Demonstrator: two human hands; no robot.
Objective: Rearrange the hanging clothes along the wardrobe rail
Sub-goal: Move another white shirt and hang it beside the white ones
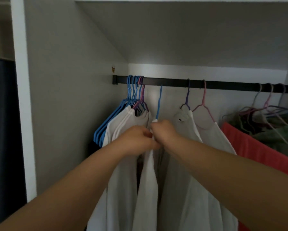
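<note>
A black rail [170, 82] runs across the wardrobe. A white garment [147, 177] hangs from a blue hanger [159, 104] near the rail's left part. My left hand [137, 140] and my right hand [164, 131] meet at the top of this garment, and both grip its cloth at the collar just under the hanger's stem. To the left hangs a tight bunch of blue hangers [133, 90] with white tops [121, 124]. To the right two more white tops hang on a purple hanger [187, 99] and a pink hanger [204, 100].
Further right hang a coral-red garment [256, 145] and green clothes [276, 135] on pale hangers. The wardrobe's grey side wall [69, 97] stands close on the left, with a white frame [23, 97] and a dark curtain [4, 130] beyond it. A shelf closes the top.
</note>
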